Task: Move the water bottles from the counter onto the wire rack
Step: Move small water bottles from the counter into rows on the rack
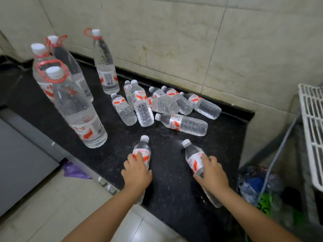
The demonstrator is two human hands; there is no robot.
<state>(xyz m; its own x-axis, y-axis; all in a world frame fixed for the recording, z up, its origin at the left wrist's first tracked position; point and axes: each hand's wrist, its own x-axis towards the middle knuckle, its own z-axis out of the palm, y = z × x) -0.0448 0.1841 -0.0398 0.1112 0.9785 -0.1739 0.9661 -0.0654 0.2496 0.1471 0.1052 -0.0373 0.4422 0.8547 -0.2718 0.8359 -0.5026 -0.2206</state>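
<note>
Two small clear water bottles with red-and-white labels lie near the front of the black counter point(171, 154). My left hand point(137, 170) is closed over the left bottle point(142, 149). My right hand point(212, 172) is closed over the right bottle point(193, 154), whose base sticks out behind my wrist. Several more small bottles lie in a heap point(166, 105) toward the wall. Several tall bottles with red carry loops stand at the left, the nearest point(78, 110) in front. A corner of the white wire rack point(312, 130) shows at the right edge.
A tiled wall point(192, 41) backs the counter. Below the rack, bags and bottles point(258, 187) fill the gap to the right of the counter. A grey cabinet front point(22, 154) and a purple bag point(75, 170) are at the lower left above the tiled floor.
</note>
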